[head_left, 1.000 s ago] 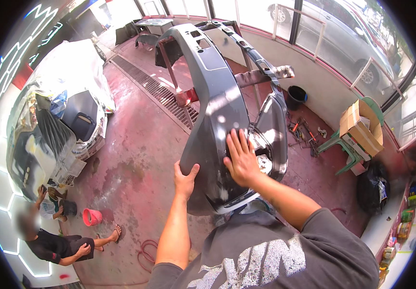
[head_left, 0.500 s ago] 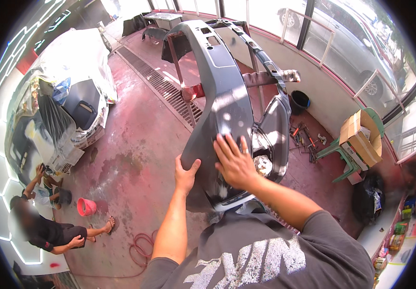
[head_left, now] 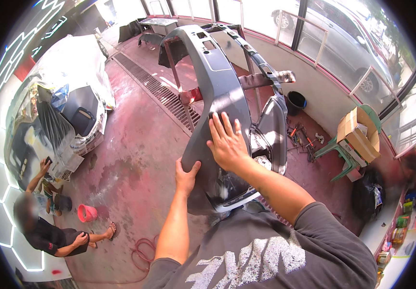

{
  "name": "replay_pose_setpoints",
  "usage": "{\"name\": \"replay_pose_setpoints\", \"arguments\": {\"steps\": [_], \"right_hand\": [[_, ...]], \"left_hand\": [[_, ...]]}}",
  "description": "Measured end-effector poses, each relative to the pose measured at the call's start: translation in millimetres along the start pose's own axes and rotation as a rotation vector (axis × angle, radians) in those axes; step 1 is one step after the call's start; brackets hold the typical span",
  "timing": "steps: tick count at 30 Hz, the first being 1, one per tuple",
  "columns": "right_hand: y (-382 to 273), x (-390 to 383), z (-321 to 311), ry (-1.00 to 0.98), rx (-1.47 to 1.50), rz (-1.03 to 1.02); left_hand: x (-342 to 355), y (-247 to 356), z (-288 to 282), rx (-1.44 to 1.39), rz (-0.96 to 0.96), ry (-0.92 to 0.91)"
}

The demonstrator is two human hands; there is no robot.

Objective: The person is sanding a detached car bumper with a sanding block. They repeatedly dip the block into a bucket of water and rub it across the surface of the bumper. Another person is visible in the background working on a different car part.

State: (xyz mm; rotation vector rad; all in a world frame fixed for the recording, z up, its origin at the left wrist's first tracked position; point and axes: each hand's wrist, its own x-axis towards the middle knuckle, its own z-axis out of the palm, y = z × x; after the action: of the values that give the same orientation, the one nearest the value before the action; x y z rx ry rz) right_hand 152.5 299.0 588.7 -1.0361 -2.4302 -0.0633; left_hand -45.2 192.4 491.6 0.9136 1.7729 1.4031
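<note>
A dark grey car bumper (head_left: 208, 101) stands on a stand with reddish bars in front of me, curving away from my body. My left hand (head_left: 186, 179) grips its near left edge, thumb on the outer face and the other fingers partly hidden round the side. Flat against the painted face lies my right hand (head_left: 228, 144), fingers stretched out and pointing away. A small dark patch shows by its fingertips; I cannot make out whether something is under the palm. White light spots fall on the surface beside the right hand.
A person (head_left: 56, 236) crouches at the left beside a covered car (head_left: 73, 67). A pink bucket (head_left: 87, 213) and red hose (head_left: 143, 253) are on the floor. To the right are tools (head_left: 304, 140), a black bucket (head_left: 296, 101) and a green chair (head_left: 335, 153) holding a cardboard box (head_left: 359, 132).
My right hand has slid farther away and slightly left along the bumper's face. My left hand keeps its grip on the edge. The person at the left has raised an arm.
</note>
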Motion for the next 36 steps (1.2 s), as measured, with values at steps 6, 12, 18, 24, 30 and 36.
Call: {"name": "replay_pose_setpoints", "arguments": {"steps": [6, 12, 18, 24, 30, 36], "right_hand": [[-7.1, -123.8, -16.2, -0.206, 0.156, -0.063], [69.7, -174.5, -52.0, 0.019, 0.679, 0.424], [140.0, -266.4, -41.3, 0.217, 1.086, 0.807], [174.6, -355.0, -40.0, 0.255, 0.946, 0.887], [236.7, -419.3, -8.4, 0.078, 0.783, 0.945], [321.4, -662.8, 107.7, -0.164, 0.408, 1.03]], "left_hand": [[-4.8, 9.8, 4.2, 0.108, 0.065, 0.043], [26.2, 103.3, 36.1, 1.02, 0.82, 0.102], [38.8, 147.7, 99.1, 1.545, 0.856, -0.233], [-46.3, 78.5, 98.6, 1.61, 0.742, -0.236], [-126.1, 23.5, 94.0, 1.622, 0.574, -0.264], [-196.8, 12.9, 74.9, 1.676, 0.425, -0.365]]}}
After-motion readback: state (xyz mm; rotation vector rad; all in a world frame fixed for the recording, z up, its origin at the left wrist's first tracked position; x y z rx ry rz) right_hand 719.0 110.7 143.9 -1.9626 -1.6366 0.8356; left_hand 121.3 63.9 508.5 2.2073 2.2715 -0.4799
